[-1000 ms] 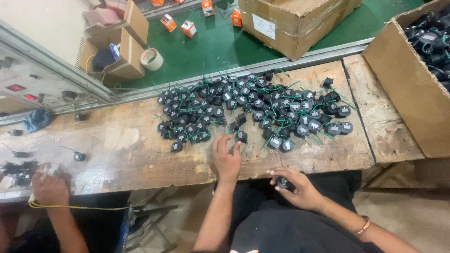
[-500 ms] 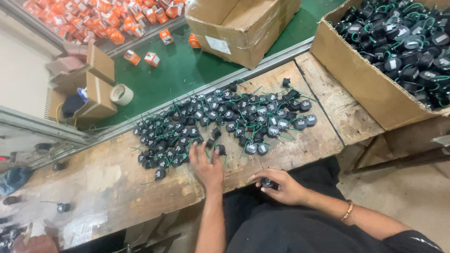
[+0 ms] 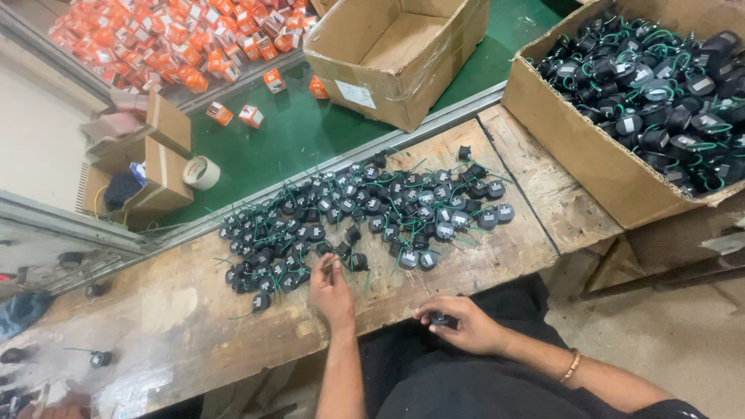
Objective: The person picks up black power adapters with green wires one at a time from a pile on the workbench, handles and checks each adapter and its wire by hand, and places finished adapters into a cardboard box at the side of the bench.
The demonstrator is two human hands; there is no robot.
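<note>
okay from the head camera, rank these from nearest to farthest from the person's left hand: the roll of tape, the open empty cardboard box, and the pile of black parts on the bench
From the left hand:
1. Pile of black parts, on the wooden bench, at the fingertips.
2. Roll of tape, on the green floor, up and to the left.
3. Empty cardboard box, on the green floor beyond the bench, farthest.
</note>
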